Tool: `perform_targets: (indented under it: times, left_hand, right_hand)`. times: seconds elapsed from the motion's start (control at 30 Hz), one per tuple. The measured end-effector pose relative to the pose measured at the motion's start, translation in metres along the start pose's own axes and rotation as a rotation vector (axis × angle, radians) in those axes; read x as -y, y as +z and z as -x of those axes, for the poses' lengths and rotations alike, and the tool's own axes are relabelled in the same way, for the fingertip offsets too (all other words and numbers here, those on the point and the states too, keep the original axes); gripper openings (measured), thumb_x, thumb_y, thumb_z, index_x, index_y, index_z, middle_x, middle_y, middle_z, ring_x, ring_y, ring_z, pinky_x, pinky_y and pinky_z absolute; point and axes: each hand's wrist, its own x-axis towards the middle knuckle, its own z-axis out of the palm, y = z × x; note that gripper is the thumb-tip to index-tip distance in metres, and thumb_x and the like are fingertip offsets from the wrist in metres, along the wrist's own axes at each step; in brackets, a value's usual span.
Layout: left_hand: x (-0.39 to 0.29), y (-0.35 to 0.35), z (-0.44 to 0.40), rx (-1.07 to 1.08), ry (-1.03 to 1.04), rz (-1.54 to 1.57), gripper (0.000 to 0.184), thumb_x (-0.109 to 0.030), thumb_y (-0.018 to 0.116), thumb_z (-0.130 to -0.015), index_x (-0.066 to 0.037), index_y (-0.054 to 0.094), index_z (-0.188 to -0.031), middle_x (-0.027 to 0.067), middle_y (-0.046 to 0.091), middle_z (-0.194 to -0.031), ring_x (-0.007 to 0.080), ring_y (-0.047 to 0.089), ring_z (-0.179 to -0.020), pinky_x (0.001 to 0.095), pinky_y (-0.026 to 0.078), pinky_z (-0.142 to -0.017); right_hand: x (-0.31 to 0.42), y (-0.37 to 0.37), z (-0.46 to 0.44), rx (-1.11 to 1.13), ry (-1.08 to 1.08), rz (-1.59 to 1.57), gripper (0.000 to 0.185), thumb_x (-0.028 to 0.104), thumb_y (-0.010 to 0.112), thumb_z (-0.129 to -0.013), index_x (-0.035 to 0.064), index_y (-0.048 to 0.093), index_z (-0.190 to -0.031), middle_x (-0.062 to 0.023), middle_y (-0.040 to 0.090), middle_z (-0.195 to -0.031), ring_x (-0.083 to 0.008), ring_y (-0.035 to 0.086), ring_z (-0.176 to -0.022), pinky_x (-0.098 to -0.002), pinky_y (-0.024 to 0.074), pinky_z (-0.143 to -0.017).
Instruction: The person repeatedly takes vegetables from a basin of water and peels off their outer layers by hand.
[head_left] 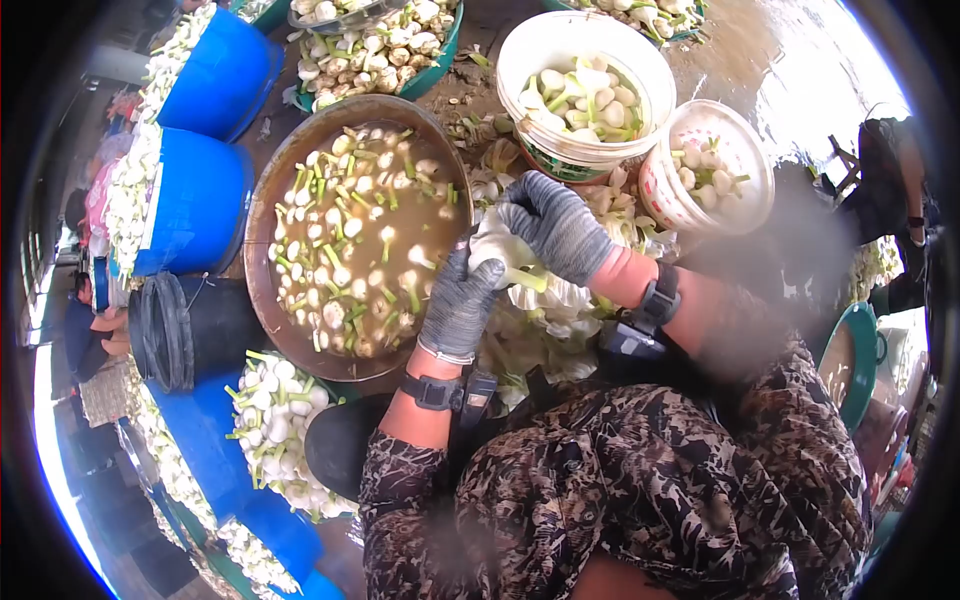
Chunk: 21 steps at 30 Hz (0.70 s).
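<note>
Pale bulb [488,248] held above peelings [550,335]

At left, a wide brown basin [259,225] is filled with murky water [400,232] and bulbs [352,227]. Farther left, a blue tub [203,205] is heaped with more. On the far side, a white bucket [525,58] is partly filled; just right of it, a smaller pail [656,190] is more sparsely filled. The bulb is pinched in the gloved left hand [455,305], between thumb and fingers; against its far side the gloved right hand's [562,225] bent fingers are set, though whether anything is pinched there cannot be told
</note>
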Motion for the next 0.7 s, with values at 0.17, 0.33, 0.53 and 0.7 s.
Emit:
perform_targets:
  times: [0.17, 0.33, 0.53, 0.7]
  left_hand:
    - [0.009, -0.003, -0.010, 0.103, -0.111, 1.094, 0.044, -0.018, 0.057, -0.094, 0.001, 0.049, -0.133, 0.0160, 0.055, -0.131, 0.0273, 0.056, -0.119, 0.0457, 0.049, -0.101]
    - [0.030, -0.024, -0.072, -0.250, -0.171, 1.118, 0.032, -0.020, 0.048, -0.099, -0.002, 0.052, -0.125, 0.0154, 0.058, -0.124, 0.0255, 0.055, -0.117, 0.0463, 0.041, -0.108]
    - [-0.011, 0.030, -0.161, 0.028, -0.056, 0.767, 0.055, -0.031, 0.056, -0.097, -0.004, 0.032, -0.139, 0.0125, 0.049, -0.127, 0.0261, 0.061, -0.100, 0.0431, 0.054, -0.083]
    - [0.056, -0.054, -0.155, -0.386, -0.291, 0.286, 0.068, -0.025, 0.061, -0.093, -0.002, 0.022, -0.144, 0.0151, 0.058, -0.107, 0.0178, 0.063, -0.059, 0.0278, 0.052, -0.040]
  right_hand:
    - [-0.020, -0.026, -0.022, -0.062, 0.175, 0.233, 0.011, 0.011, 0.062, -0.089, 0.0009, 0.058, -0.091, -0.0188, 0.064, -0.082, -0.0358, 0.062, -0.079, -0.0403, 0.0504, -0.075]
    - [-0.025, -0.032, -0.014, 0.367, 0.158, 0.674, 0.017, 0.020, 0.055, -0.089, 0.0035, 0.060, -0.093, -0.0214, 0.067, -0.087, -0.0391, 0.065, -0.085, -0.0450, 0.0519, -0.074]
    - [-0.017, -0.007, 0.012, 0.830, 0.148, 0.676, 0.021, 0.022, 0.059, -0.085, 0.0037, 0.064, -0.093, -0.0202, 0.068, -0.087, -0.0397, 0.065, -0.083, -0.0473, 0.0517, -0.074]
    - [-0.004, -0.017, 0.008, 0.916, 0.160, 0.771, 0.030, 0.028, 0.062, -0.085, 0.0038, 0.064, -0.102, -0.0180, 0.066, -0.101, -0.0368, 0.063, -0.095, -0.0462, 0.0501, -0.084]
